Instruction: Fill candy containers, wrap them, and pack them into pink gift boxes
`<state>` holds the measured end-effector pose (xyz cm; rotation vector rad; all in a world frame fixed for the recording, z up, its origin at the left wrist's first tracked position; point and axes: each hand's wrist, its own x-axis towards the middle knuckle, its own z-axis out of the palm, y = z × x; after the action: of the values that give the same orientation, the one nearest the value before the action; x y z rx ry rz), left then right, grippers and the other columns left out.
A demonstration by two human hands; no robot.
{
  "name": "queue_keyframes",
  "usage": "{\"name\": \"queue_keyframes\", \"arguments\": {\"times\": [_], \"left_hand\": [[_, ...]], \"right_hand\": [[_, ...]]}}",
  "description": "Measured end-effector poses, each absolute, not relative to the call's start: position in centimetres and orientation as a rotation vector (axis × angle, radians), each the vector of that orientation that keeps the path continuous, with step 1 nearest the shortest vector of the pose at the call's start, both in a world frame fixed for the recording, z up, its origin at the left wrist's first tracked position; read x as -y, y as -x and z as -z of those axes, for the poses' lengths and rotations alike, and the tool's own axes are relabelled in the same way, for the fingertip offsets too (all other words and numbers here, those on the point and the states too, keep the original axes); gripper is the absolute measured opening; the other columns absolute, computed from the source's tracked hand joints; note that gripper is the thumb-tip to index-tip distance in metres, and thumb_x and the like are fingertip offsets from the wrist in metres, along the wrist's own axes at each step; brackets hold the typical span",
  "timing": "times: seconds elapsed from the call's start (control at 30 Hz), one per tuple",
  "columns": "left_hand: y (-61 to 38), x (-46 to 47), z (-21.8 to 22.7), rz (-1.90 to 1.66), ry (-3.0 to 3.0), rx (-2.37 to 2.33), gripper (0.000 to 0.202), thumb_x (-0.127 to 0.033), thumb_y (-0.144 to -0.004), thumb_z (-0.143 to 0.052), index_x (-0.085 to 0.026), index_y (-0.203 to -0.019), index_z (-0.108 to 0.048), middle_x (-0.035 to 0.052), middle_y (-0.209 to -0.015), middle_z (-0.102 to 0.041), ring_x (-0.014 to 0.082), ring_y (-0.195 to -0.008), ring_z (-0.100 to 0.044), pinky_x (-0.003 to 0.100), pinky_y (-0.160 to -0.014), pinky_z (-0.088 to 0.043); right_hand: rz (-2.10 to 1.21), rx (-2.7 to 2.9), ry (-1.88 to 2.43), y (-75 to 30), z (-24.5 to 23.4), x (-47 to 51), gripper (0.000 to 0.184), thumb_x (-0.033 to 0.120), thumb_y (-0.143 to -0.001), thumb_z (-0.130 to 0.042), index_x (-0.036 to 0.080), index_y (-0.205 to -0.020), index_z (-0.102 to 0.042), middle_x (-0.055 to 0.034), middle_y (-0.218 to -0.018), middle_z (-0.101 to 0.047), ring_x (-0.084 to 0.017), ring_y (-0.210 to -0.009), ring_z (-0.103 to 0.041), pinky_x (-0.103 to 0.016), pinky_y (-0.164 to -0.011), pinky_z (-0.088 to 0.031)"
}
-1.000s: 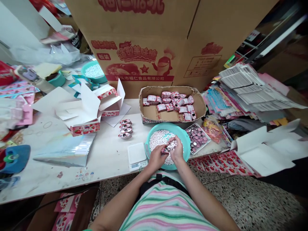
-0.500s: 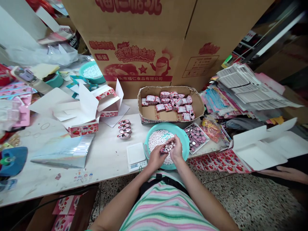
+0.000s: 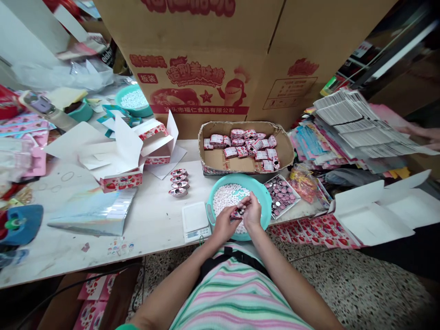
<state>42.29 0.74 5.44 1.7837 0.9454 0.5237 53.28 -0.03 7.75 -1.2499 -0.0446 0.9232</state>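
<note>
1. Left hand (image 3: 224, 225): fingers curled closed, gripping a small pink-and-silver packet (image 3: 237, 213)
2. Right hand (image 3: 252, 211): fingers pinched on the same packet
3. Teal plastic basin (image 3: 264, 195): directly beneath both hands, holding white candies (image 3: 223, 199)
4. Digital scale (image 3: 195, 215): just left of basin
5. Tray of round foil lids (image 3: 281, 196): just right of basin

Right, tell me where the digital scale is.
Head view: the white digital scale sits just left of the teal basin, beside the left hand.

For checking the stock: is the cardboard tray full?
Not full: the cardboard tray shows bare bottom at its front left, beside the pink-and-white candy packets.
</note>
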Motion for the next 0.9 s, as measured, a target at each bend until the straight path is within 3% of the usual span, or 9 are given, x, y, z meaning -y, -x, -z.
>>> {"name": "queue_keyframes", "arguments": {"times": [0.3,0.47,0.57,0.67,0.8,0.9], "left_hand": [[-42.6,-0.5,-5.3,-0.591,-1.658,-0.909,0.041,-0.017,-0.072,-0.067,-0.021,-0.111,-0.059,0.0066,-0.108,-0.062,0.0214,-0.101,-0.057,0.035,-0.088,-0.046],[-42.2,-0.7,-5.7,-0.719,-1.518,-0.838,0.04,-0.022,-0.075,-0.066,-0.022,-0.114,-0.058,0.0074,-0.118,-0.06,0.0211,-0.112,-0.054,0.037,-0.099,-0.041],[-41.9,-1.2,-5.7,-0.772,-1.462,-0.861,0.038,-0.025,-0.077,-0.065,-0.023,-0.114,-0.058,0.0073,-0.12,-0.059,0.0212,-0.114,-0.053,0.037,-0.1,-0.04],[-41.9,-1.7,-5.2,-0.766,-1.415,-0.923,0.039,-0.027,-0.076,-0.066,-0.022,-0.113,-0.058,0.0069,-0.115,-0.062,0.0212,-0.11,-0.056,0.037,-0.097,-0.042],[-41.3,-2.3,-4.7,-0.753,-1.397,-1.001,0.04,-0.028,-0.075,-0.067,-0.021,-0.114,-0.058,0.0072,-0.117,-0.062,0.0217,-0.109,-0.056,0.036,-0.097,-0.042],[-40.4,-2.6,-4.8,-0.73,-1.429,-1.051,0.04,-0.028,-0.076,-0.065,-0.022,-0.115,-0.058,0.0071,-0.12,-0.06,0.0223,-0.113,-0.054,0.037,-0.1,-0.04]], "right_hand": [[-1.044,0.22,1.179,-53.5,-9.1,0.8,0.04,0.054,-0.078,-0.053,0.018,-0.061,-0.059,-0.0003,-0.048,-0.054,-0.013,-0.049,-0.053,-0.026,-0.054,-0.043],[-0.782,0.071,1.113,-58.2,-7.5,1.1,0.035,0.052,-0.078,-0.052,0.021,-0.063,-0.055,0.0011,-0.058,-0.056,-0.012,-0.055,-0.053,-0.026,-0.062,-0.046],[-0.698,0.205,1.463,-60.9,-3.9,1.8,0.038,0.054,-0.082,-0.042,0.021,-0.069,-0.054,-0.0004,-0.064,-0.057,-0.013,-0.06,-0.055,-0.028,-0.065,-0.046],[-0.838,0.818,2.013,-61.2,0.3,2.7,0.041,0.05,-0.086,-0.033,0.019,-0.074,-0.056,-0.0049,-0.076,-0.061,-0.018,-0.075,-0.057,-0.031,-0.073,-0.043],[-0.973,1.188,2.158,-59.2,4.4,3.8,0.024,0.042,-0.076,-0.055,0.019,-0.079,-0.06,-0.0078,-0.089,-0.062,-0.022,-0.093,-0.054,-0.032,-0.086,-0.037],[-0.954,1.382,2.282,-57.7,5.9,4.1,0.039,0.045,-0.07,-0.063,0.016,-0.095,-0.059,-0.0124,-0.103,-0.059,-0.025,-0.101,-0.051,-0.034,-0.088,-0.034]]}}
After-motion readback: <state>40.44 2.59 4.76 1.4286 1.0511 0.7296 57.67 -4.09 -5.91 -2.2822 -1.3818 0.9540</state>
